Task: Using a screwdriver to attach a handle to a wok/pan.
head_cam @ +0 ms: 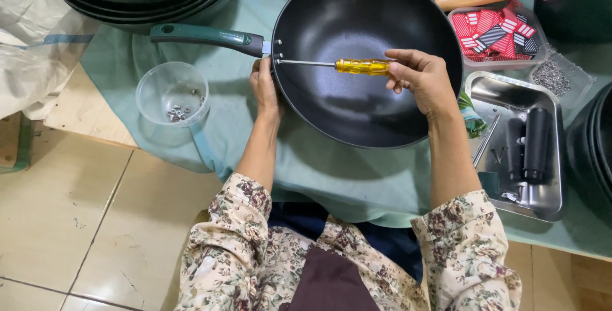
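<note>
Looks like the handle-screwing step: right hand [424, 78] has a closed grip on the yellow-handled screwdriver [361, 66], tip at the screws inside the black wok [357, 104] on the teal cloth [331, 171], left hand [264, 85] clamping the rim by the green handle [204, 35], so next probably needs steady turning.

Teal cloth [357, 180] bears pan [357, 104]; tray [547, 206].

my screwdriver [362, 66]: yellow handle, steel shaft | pan [357, 104]: black, dark green handle | cloth [331, 177] under pan: pale teal | cup [172, 94] left of pan: clear | tags [494, 30] right of pan: red, black, white | my sleeves [229, 253]: cream floral
</note>
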